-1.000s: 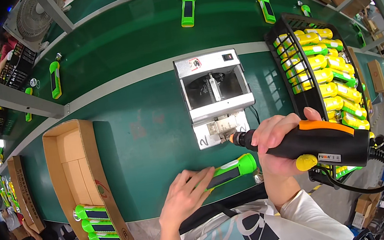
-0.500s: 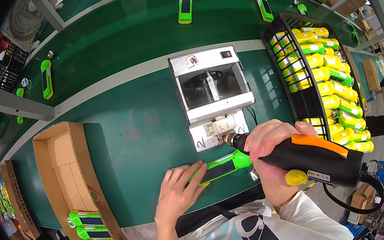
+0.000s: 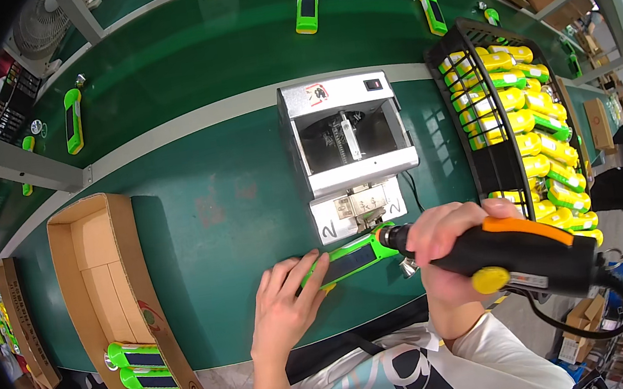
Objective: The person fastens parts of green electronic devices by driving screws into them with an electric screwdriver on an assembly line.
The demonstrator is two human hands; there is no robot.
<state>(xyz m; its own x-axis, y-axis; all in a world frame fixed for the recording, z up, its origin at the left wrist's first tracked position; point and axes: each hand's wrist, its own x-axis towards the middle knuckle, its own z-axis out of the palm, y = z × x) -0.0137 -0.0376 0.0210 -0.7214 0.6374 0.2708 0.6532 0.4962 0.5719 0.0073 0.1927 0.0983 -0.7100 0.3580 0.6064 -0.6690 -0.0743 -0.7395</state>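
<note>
My left hand (image 3: pixel 284 300) holds the left end of a green handheld device (image 3: pixel 348 263) with a dark flat panel, fingers closed over it near the table's front edge. The device lies slightly tilted, its right end higher in view. A small metal piece (image 3: pixel 408 267) hangs beside that end. My right hand (image 3: pixel 452 247) is wrapped around a black electric screwdriver (image 3: pixel 516 256) with an orange strip. Its tip is at the device's right end; the exact contact point is too small to make out. Just beyond stands a silver screw feeder (image 3: pixel 356 174), its front plate close to the device.
A black crate (image 3: pixel 485 128) full of yellow-green devices stands at right. At left, an open cardboard box (image 3: pixel 133 273) holds several green devices (image 3: pixel 147 377) at its near end. Behind runs a green belt (image 3: pixel 184 62) carrying spaced-out devices. The screwdriver's cable (image 3: pixel 618 311) hangs at lower right.
My right hand has brought the screwdriver tip from the feeder's front plate to the device's right end. That end now sits closer to the feeder; my left hand keeps its grip.
</note>
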